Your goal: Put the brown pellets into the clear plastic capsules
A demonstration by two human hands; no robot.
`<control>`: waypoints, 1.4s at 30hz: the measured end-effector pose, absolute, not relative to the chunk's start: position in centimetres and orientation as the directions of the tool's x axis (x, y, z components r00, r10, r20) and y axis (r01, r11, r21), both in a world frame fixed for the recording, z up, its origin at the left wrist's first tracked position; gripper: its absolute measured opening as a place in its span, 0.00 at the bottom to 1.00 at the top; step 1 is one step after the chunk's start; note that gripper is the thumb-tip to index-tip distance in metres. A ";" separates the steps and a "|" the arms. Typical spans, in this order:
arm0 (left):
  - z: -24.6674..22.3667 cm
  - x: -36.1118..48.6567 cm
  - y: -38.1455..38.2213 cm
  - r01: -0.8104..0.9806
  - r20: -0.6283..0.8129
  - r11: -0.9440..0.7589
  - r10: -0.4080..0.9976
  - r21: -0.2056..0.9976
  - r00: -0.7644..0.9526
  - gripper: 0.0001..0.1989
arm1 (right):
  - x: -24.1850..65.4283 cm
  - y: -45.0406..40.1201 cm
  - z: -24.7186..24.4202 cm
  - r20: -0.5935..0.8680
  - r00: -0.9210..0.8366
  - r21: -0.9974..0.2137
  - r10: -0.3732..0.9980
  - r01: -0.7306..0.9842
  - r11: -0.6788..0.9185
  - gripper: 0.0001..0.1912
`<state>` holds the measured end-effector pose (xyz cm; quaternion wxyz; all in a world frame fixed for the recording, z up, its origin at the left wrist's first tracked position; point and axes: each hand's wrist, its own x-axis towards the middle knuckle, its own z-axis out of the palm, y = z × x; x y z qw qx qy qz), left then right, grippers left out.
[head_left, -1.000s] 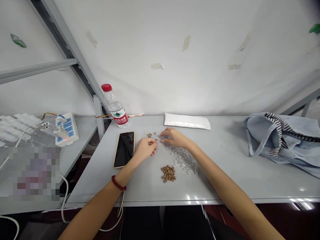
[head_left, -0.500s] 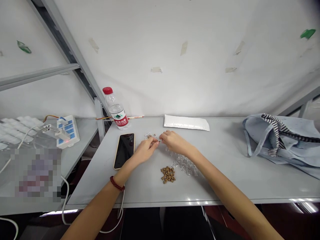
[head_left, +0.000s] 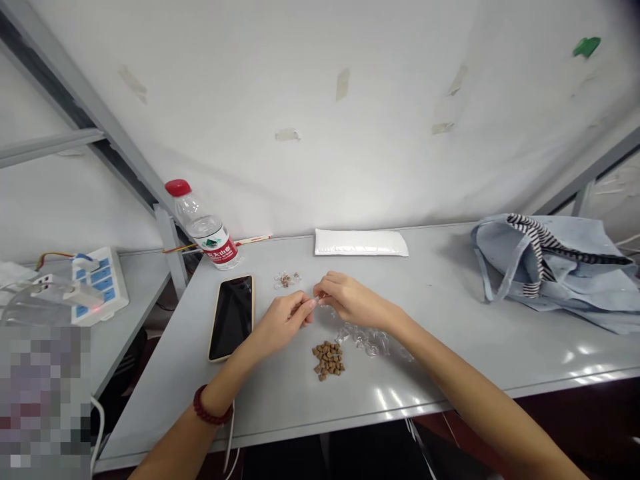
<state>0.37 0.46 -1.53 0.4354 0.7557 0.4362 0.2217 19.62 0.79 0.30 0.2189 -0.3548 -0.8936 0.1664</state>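
My left hand and my right hand meet fingertip to fingertip above the middle of the desk. Both are closed in a pinch, and whatever small thing lies between them is too small and hidden to name. Just in front of them is a heap of brown kibble-like pieces. Small clear plastic pieces lie scattered below my right hand, some hidden by the forearm. Behind my left hand sits a little group of clear pieces with brown bits in or among them.
A phone lies left of my hands, with a water bottle behind it. Against the wall rests a white packet. A pale blue bag occupies the right side; a power strip sits on the left-hand table.
The camera view has shifted and tilted, moving most objects left in the picture. My hands stay pinched together and have come slightly nearer, uncovering the small group behind them.
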 end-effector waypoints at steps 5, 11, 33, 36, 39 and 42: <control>-0.3 0.0 0.1 0.498 -0.081 -0.229 0.847 0.836 0.526 0.15 | 21.6 2.0 -0.7 0.336 -0.621 -0.237 0.708 0.672 0.702 0.09; 0.4 -1.0 0.0 0.540 -0.347 -0.252 0.539 0.803 0.767 0.13 | 23.4 2.8 -1.4 0.358 -0.531 -0.202 0.768 0.759 0.619 0.08; -3.9 -2.9 4.1 0.806 0.241 -0.318 0.945 0.500 0.223 0.12 | 21.8 1.0 -0.7 0.018 -0.605 -0.305 0.796 0.755 0.581 0.05; -4.5 -3.0 4.2 0.812 0.243 -0.346 0.935 0.470 0.258 0.12 | 21.9 0.9 -0.4 -0.001 -0.598 -0.325 0.801 0.758 0.565 0.05; -4.8 -2.9 4.3 0.812 0.227 -0.358 0.932 0.461 0.282 0.10 | 22.1 0.5 0.6 0.045 -0.570 -0.410 0.821 0.738 0.535 0.04; -4.6 -2.8 4.4 0.813 0.215 -0.370 0.928 0.450 0.304 0.08 | 21.9 0.2 1.8 0.149 -0.534 -0.528 0.832 0.669 0.523 0.06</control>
